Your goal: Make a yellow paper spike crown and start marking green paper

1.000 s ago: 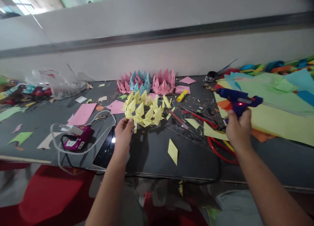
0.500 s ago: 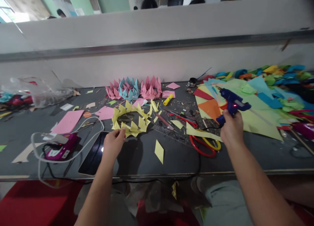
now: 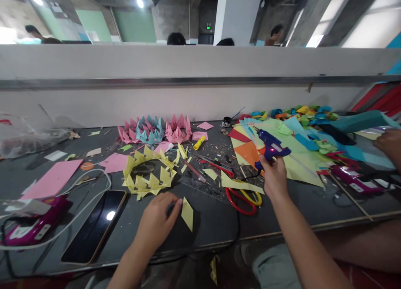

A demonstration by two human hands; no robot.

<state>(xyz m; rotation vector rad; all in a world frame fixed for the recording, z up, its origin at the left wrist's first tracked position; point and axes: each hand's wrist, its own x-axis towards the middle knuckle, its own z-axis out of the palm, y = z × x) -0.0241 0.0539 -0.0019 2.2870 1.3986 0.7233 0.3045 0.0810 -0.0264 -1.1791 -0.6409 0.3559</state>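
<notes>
My right hand (image 3: 276, 176) grips a dark blue hot glue gun (image 3: 270, 146) with a red light on its side; its nozzle points up and to the left. My left hand (image 3: 159, 218) holds nothing; its fingers are curved, with the thumb apart from them. The thumb tip is right beside a yellow paper diamond (image 3: 187, 215) lying on the table. Just beyond that hand stands a yellow paper crown (image 3: 147, 183) made of folded points. Farther back sit a blue paper crown (image 3: 149, 130) and pink paper crowns (image 3: 178, 129).
Scissors with red and yellow handles (image 3: 242, 201) lie partly under a yellow paper strip. A phone (image 3: 94, 226) and a purple power strip (image 3: 39, 222) with cables are at left. Coloured sheets (image 3: 300, 168) spread at right, where another person's hand (image 3: 390, 145) shows.
My left hand has let go of the yellow crown and moved down and right, beside the paper diamond. The view has tilted up and turned right. My right hand still holds the glue gun.
</notes>
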